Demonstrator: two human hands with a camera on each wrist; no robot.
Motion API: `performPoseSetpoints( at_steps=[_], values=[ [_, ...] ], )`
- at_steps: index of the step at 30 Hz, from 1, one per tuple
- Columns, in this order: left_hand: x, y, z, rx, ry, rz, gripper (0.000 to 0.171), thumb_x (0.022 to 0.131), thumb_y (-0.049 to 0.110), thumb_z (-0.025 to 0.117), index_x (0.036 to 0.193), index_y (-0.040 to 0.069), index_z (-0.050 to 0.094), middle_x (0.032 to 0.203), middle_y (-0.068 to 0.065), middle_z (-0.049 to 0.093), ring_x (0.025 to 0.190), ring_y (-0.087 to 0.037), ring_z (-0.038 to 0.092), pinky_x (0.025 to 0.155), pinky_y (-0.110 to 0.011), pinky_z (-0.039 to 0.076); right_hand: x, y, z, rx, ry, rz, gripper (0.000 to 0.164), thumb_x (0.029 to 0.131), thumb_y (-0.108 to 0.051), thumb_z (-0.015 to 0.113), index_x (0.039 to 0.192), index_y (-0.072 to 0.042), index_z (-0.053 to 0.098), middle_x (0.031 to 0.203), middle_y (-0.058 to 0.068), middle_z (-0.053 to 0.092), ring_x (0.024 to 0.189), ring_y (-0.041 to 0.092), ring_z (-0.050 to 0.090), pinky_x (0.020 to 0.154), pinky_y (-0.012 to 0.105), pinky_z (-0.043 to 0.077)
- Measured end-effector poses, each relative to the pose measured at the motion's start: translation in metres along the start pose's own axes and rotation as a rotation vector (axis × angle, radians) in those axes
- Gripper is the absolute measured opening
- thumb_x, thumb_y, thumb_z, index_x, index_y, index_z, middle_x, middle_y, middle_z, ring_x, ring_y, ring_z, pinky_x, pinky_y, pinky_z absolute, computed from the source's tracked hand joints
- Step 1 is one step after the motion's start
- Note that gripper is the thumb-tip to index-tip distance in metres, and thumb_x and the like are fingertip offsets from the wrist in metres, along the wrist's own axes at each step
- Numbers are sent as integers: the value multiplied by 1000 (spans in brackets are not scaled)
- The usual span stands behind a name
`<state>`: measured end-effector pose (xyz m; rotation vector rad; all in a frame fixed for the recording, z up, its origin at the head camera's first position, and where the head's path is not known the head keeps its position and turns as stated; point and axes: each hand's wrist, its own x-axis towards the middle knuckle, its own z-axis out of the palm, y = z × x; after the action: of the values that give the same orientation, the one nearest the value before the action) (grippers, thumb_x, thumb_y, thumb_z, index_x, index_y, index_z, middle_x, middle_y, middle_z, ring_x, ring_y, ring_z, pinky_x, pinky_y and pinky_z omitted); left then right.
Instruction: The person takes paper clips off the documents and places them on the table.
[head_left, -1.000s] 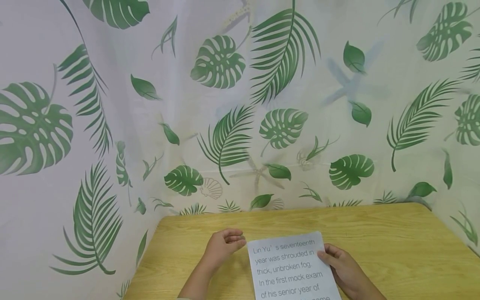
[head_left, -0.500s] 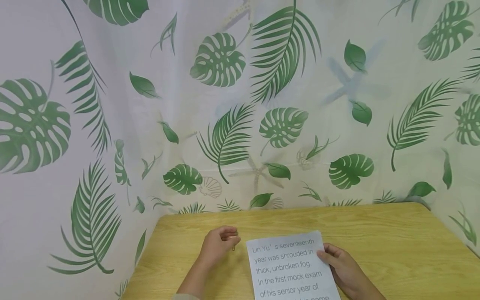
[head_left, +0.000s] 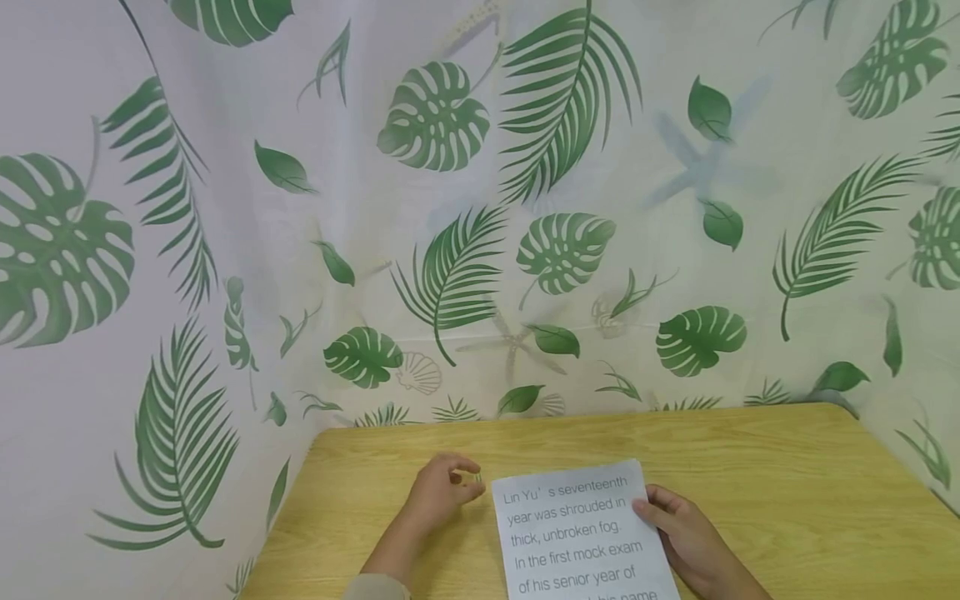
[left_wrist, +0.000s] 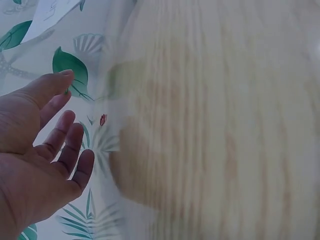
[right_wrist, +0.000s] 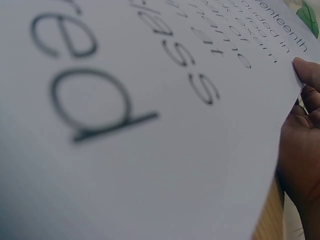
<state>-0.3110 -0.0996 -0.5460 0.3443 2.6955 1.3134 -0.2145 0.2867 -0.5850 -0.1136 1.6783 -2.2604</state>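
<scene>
A white sheet of paper (head_left: 573, 533) printed with large English text stands tilted over the table. My right hand (head_left: 686, 533) pinches its right edge, thumb on the printed face and fingers behind; the right wrist view shows that same grip at the edge. Left of the sheet, my left hand (head_left: 438, 492) is apart from it, thumb and index finger brought together on a tiny clip-like piece (head_left: 477, 477). I cannot tell what kind of piece it is. In the left wrist view the other fingers (left_wrist: 70, 147) are half bent, and the paper's corner shows at top left.
Both hands are over a yellow wood-grain table (head_left: 780, 492). A white curtain (head_left: 480, 192) with green leaf prints rises behind it and along the left side. In the left wrist view a small red spot (left_wrist: 103, 119) shows near the fingertips.
My left hand has shifted slightly left, away from the paper. The tiny piece hung below the thumb half a second ago and now shows between the fingertips. My right hand keeps its grip.
</scene>
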Motion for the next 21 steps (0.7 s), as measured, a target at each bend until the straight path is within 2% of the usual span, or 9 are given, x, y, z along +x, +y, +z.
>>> performPoseSetpoints(
  at_steps=[5, 8, 18, 21],
  values=[
    [4, -6, 2, 37, -12, 3, 26, 93, 20, 87, 116, 13, 79, 141, -17, 61, 112, -26, 61, 90, -41, 58, 0, 0, 1, 4, 11, 1, 21, 116, -21, 51, 125, -21, 70, 117, -9, 80, 109, 11, 77, 96, 29, 63],
    [5, -9, 4, 56, -10, 14, 25, 92, 18, 88, 114, 12, 80, 142, -18, 58, 108, -24, 59, 89, -39, 56, 0, 0, 2, 9, 20, 4, 21, 116, -21, 52, 125, -20, 71, 117, -9, 80, 109, 11, 77, 95, 29, 63],
    [8, -13, 8, 99, 0, 19, 23, 91, 16, 88, 113, 13, 80, 147, -18, 57, 114, -26, 61, 102, -50, 58, -1, -1, 2, 0, 22, 1, 21, 116, -21, 52, 128, -17, 68, 118, -8, 80, 110, 11, 76, 96, 29, 62],
    [8, -14, 9, 102, 0, 13, 23, 91, 16, 88, 112, 14, 80, 145, -17, 59, 114, -27, 61, 103, -52, 57, -1, -1, 2, 0, 21, 0, 21, 116, -21, 52, 128, -17, 68, 118, -8, 80, 110, 11, 76, 96, 29, 63]
  ],
)
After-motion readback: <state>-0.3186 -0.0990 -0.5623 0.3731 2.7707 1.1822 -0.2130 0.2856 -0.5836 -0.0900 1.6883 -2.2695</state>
